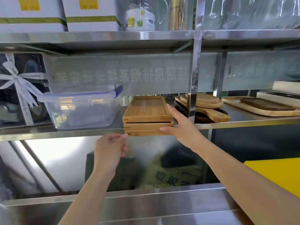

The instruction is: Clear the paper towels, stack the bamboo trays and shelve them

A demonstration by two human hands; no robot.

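While shelving ends: stack of three rectangular bamboo trays (pixel 146 116) sits on steel shelf (pixel 65 133)
Right hand (pixel 181 125): fingers spread, steadying stack's side
Left hand (pixel 110 147): fingers curled, empty
Remaining: nudge flush

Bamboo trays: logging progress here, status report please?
Right hand flat against stack's right side; left hand loose by front corner. Bamboo trays stacked three high on shelf. Nothing blocking.
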